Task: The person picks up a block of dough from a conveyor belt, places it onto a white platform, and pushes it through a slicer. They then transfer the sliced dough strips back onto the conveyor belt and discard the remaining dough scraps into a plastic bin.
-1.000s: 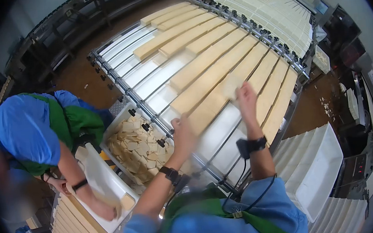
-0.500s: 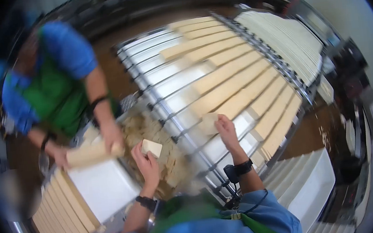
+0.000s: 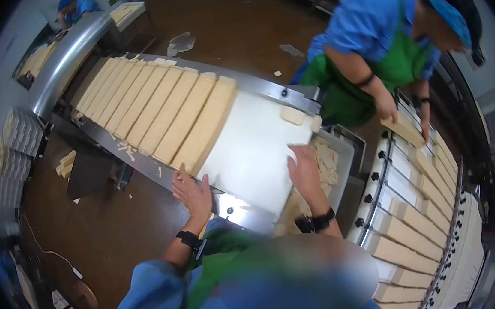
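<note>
My left hand is at the near end of a long cream-coloured stack, its fingers spread and the tips at or touching the stack's end. Several like stacks lie side by side along the conveyor, probably sheets of dough. My right hand is over the right end of the white belt, fingers apart and slightly curled, with nothing seen in it. A small pale block sits at the belt's far corner. Below my right hand a tray holds loose pale scraps.
To the right, a co-worker has both hands on a cream slab over a lane rack with black knobs. A metal roller crosses the conveyor's far left. Another person is farther back. Scraps lie on the floor.
My view has swung from the lane rack to the conveyor. The pale pieces have left both my hands. The co-worker has taken a slab from the conveyor over to the rack.
</note>
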The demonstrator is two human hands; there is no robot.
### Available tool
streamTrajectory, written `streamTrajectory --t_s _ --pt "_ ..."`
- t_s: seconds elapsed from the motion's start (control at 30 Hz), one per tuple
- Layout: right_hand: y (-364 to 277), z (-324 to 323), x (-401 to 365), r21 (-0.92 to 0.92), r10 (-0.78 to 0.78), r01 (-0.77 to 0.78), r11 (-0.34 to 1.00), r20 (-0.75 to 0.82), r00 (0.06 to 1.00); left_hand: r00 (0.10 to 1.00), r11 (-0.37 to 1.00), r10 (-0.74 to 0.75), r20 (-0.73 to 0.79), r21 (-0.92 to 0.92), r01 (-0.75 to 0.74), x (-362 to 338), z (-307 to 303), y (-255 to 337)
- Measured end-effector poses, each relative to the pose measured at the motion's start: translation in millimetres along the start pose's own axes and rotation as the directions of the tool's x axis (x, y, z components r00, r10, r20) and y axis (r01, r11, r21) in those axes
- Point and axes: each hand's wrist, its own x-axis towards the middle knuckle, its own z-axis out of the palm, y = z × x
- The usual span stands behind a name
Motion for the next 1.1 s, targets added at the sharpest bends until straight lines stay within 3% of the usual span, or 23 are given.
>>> streamTrajectory --t_s 0.07,0.23,0.37,0.43,0.47,0.53,0.63,0.77,0.83,0.97,1.07,1.1 --pt "-17 46 65 0.062 -0.125 0.124 0.99 0.025 0.992 0.974 0.973 -0.22 0.058 0.078 0.215 18 -3 -23" --pt "-23 164 203 0.033 -0.238 0.236 0.971 0.098 0.966 0.989 0.987 -0.079 0.124 -0.133 0.095 55 11 -55" --pt "-17 222 259 -0.085 -0.217 0.234 0.969 0.168 0.962 0.969 0.984 -0.09 0.23 -0.13 0.122 73 7 -39" --pt "-24 231 267 -0.345 -0.02 0.115 0.932 0.267 0.963 0.956 0.977 -0.121 0.267 -0.141 0.162 74 5 -35" --pt "-27 237 268 -0.346 -0.018 0.116 0.931 0.275 0.961 0.95 0.976 -0.135 0.281 -0.128 0.176 76 4 -33" --pt "-33 242 268 -0.467 0.097 0.008 0.884 0.201 0.975 0.96 0.99 -0.104 0.261 -0.065 0.125 75 6 -32" --pt "-33 241 272 -0.399 0.138 -0.069 0.914 0.146 0.98 0.951 0.992 -0.113 0.288 -0.029 0.127 77 6 -28" --pt "-21 240 274 -0.387 0.106 -0.021 0.922 0.2 0.974 0.934 0.989 -0.131 0.332 -0.018 0.145 81 7 -23" --pt "4 250 273 -0.139 -0.043 0.077 0.987 0.232 0.972 0.936 0.989 -0.133 0.326 -0.012 0.145 79 9 -22" --pt "24 206 235 -0.171 0.013 0.016 0.985 0.172 0.985 0.956 0.999 -0.043 0.291 -0.011 0.048 75 13 -14" --pt "59 154 172 -0.197 0.084 -0.088 0.976 -0.03 0.996 0.904 1.0 0.023 0.426 0.002 -0.026 80 15 -6" --pt "63 131 143 -0.23 0.164 -0.186 0.955 -0.113 0.98 0.876 0.994 0.104 0.472 -0.021 -0.107 81 14 -4"
